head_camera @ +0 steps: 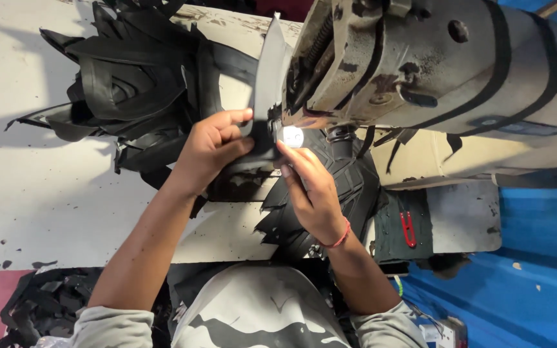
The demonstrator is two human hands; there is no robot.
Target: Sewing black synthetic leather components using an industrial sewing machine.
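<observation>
Left hand (211, 151) and right hand (314, 190) both pinch a black piece (260, 145) under the sewing machine (420, 71) head, above the table's (40, 193) near edge. Thin, limp, probably light; best gripped at its edges, beside the needle.

We see a worn white surface (40, 193) carrying a sewing machine (433, 71). Left of the machine lies a heap of black cut pieces (130, 84); below it rest more black pieces (349, 187) and red snips (408, 229).
</observation>
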